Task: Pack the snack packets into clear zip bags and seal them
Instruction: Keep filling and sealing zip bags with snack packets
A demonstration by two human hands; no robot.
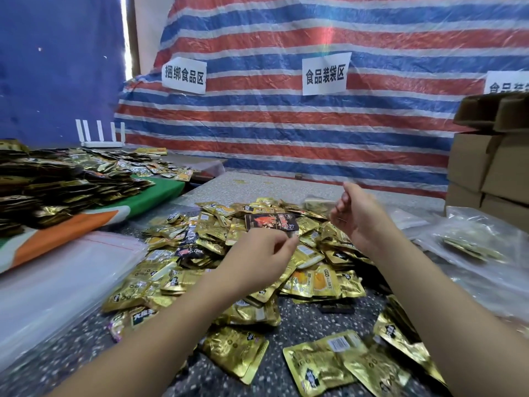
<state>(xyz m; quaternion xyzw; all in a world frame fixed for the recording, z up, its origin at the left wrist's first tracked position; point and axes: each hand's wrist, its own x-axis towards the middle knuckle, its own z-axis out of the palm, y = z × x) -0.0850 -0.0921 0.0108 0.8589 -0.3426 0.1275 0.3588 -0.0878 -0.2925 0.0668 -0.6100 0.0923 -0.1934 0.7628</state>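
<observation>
A heap of gold snack packets [309, 270] covers the middle of the speckled table [300, 319]. My left hand [257, 256] pinches the lower edge of a black and red packet [270, 221], lifted just above the heap. My right hand [356, 213] is raised over the heap's right side, its fingers loosely curled with nothing seen in them. A stack of flat clear zip bags [65, 276] with a red seal line lies to the left of the heap. Clear bags with gold packets inside [472, 247] lie at the right.
A second big pile of gold packets [57, 181] rests on a green and orange cloth at the left. Cardboard boxes [489, 173] are stacked at the right edge. A white router [101, 143] stands at the back left. A striped tarp [286, 124] with paper signs hangs behind.
</observation>
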